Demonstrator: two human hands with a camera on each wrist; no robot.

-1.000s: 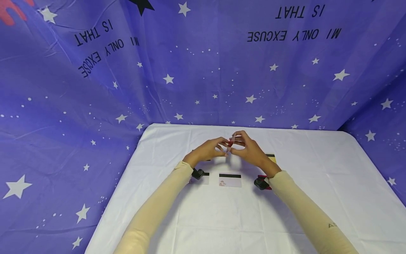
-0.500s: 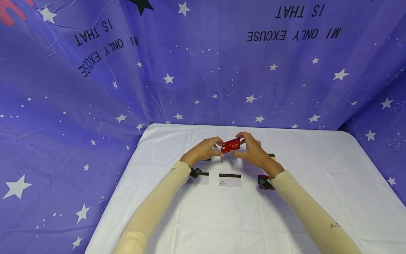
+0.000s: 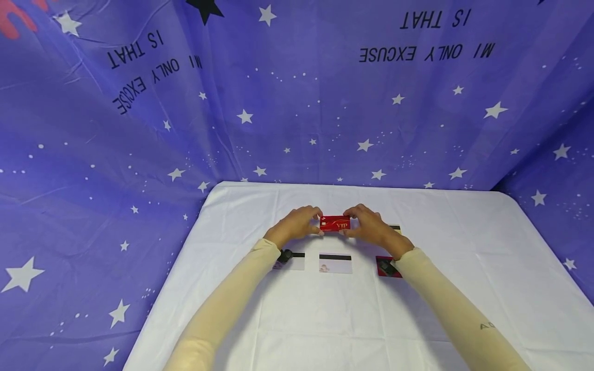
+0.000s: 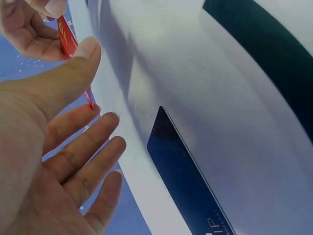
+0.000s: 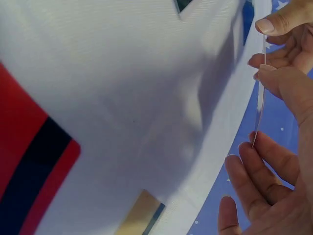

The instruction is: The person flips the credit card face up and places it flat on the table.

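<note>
A red card with VIP lettering (image 3: 334,224) is held face up above the white table, its long side running left to right. My left hand (image 3: 294,225) pinches its left end between thumb and index finger, the other fingers spread below in the left wrist view. At the opposite end my right hand (image 3: 369,225) grips the card's edges with thumb and fingers. The right wrist view catches the card nearly edge-on as a thin strip (image 5: 260,103). Beneath my left hand lies a black card (image 4: 178,166), hidden from the head view.
On the white tablecloth (image 3: 325,319), a white card with a black stripe (image 3: 336,265) lies nearest. A similar card (image 3: 299,262) is partly behind my left wrist. A red striped card (image 5: 24,147) and a yellowish card (image 5: 139,215) lie by my right arm. Purple star-patterned cloth (image 3: 297,103) stands behind.
The red card has turned from edge-on to face up and come down slightly towards the table. Both hands stay at its ends and have lowered with it.
</note>
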